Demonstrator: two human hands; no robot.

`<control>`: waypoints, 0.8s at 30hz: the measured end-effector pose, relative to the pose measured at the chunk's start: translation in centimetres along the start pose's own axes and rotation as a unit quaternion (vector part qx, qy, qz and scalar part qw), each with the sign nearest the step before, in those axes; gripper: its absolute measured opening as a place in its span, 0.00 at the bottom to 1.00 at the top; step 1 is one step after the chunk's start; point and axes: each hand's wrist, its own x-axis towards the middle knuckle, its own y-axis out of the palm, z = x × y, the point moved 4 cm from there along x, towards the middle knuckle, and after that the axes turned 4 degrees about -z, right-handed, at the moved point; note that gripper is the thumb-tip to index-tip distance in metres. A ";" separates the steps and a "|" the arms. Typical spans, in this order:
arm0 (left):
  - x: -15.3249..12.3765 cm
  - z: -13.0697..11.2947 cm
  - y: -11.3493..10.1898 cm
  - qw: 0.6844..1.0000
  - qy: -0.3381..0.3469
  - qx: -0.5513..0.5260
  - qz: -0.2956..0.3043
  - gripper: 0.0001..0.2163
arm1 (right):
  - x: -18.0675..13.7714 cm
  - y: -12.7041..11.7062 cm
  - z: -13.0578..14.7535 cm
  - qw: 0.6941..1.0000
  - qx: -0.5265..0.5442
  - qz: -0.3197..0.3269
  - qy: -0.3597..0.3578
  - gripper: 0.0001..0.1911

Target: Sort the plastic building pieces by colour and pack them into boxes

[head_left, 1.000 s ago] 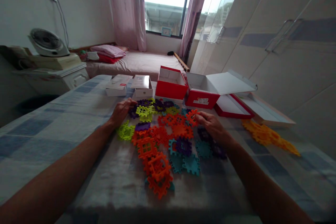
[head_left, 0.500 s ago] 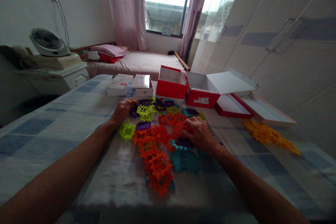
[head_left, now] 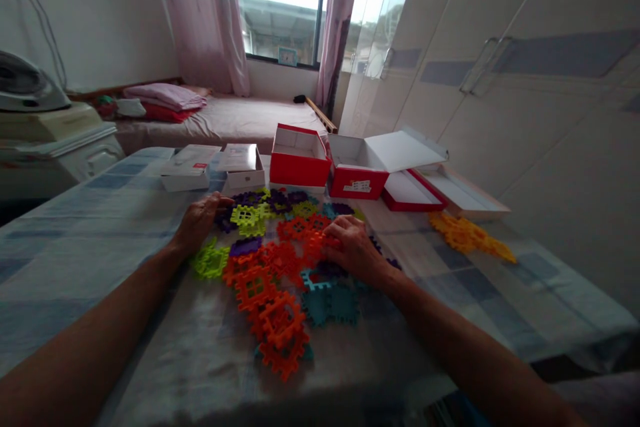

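Note:
A pile of flat interlocking plastic tiles lies on the table: orange tiles (head_left: 273, 307), lime tiles (head_left: 210, 260), teal tiles (head_left: 330, 303) and purple tiles (head_left: 280, 199). My left hand (head_left: 199, 221) rests with curled fingers on the pile's left edge, touching purple and lime pieces. My right hand (head_left: 353, 247) lies palm down on the middle of the pile, its fingers pressed onto an orange tile (head_left: 315, 243). I cannot make out whether either hand grips a piece.
Two open red boxes (head_left: 299, 160) (head_left: 357, 173) and a red lid (head_left: 413, 190) stand behind the pile, two white boxes (head_left: 193, 167) (head_left: 243, 167) to the left. A yellow-orange tile heap (head_left: 467, 235) lies at the right. The blue-checked tablecloth (head_left: 100, 213) covers the table; a bed and window are beyond.
My right hand moved left from the pile's right side onto the orange tiles in the middle. The left hand stayed put. The view has swung to the right.

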 end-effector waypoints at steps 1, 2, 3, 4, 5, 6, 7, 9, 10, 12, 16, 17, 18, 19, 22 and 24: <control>-0.1 -0.1 0.0 1.000 -0.006 0.002 -0.001 0.29 | 0.0 -0.1 0.1 1.000 0.005 -0.003 -0.001 0.10; -0.1 -0.1 0.0 1.000 -0.013 0.001 -0.001 0.30 | -0.1 -0.1 0.2 1.000 0.014 -0.008 0.002 0.12; -0.2 -0.2 0.0 1.000 -0.018 -0.001 -0.001 0.30 | -0.1 -0.1 0.2 1.000 0.023 -0.013 0.008 0.15; -0.2 -0.4 0.0 1.000 -0.022 -0.004 -0.001 0.30 | -0.2 -0.1 0.2 0.999 0.032 -0.017 0.016 0.18; -0.3 -0.5 0.1 1.000 -0.023 -0.004 -0.002 0.30 | -0.2 -0.1 0.2 0.999 0.038 -0.018 0.022 0.20; -0.4 -0.6 0.1 1.000 -0.021 -0.003 -0.002 0.30 | -0.2 0.0 0.1 0.999 0.040 -0.016 0.027 0.20; -0.4 -0.8 0.1 1.000 -0.018 -0.002 -0.002 0.30 | -0.2 0.1 0.1 0.999 0.039 -0.013 0.029 0.20; -0.4 -0.9 0.1 1.000 -0.017 -0.006 0.000 0.30 | -0.2 0.3 -0.1 0.999 0.034 -0.005 0.028 0.16; -0.5 -0.9 0.1 1.000 -0.019 -0.009 0.000 0.30 | -0.2 0.3 -0.1 0.999 0.034 -0.004 0.028 0.14; -0.5 -0.8 0.2 1.000 -0.021 -0.010 0.001 0.30 | -0.2 0.3 -0.2 0.998 0.045 -0.008 0.038 0.13; -0.4 -0.6 0.1 1.000 -0.025 0.008 0.013 0.31 | -0.2 0.3 -0.1 0.991 0.107 -0.006 0.074 0.09; -0.3 -0.5 0.0 0.999 -0.028 0.010 0.015 0.30 | -0.2 0.2 -0.2 0.988 0.126 -0.007 0.086 0.08; -0.3 -0.5 0.0 0.999 -0.029 0.011 0.017 0.30 | -0.1 0.0 -0.3 0.984 0.145 -0.013 0.101 0.07; -0.3 -0.4 0.0 0.999 -0.027 0.010 0.018 0.30 | -0.1 -0.2 -0.5 0.979 0.163 -0.026 0.119 0.06; -0.2 -0.4 0.0 0.999 -0.018 0.009 0.025 0.29 | 0.1 -1.3 -1.6 0.949 0.247 -0.085 0.178 0.08; -0.2 -0.4 0.0 0.999 -0.022 0.006 0.023 0.29 | 0.2 -2.1 -2.6 0.913 0.329 -0.125 0.207 0.12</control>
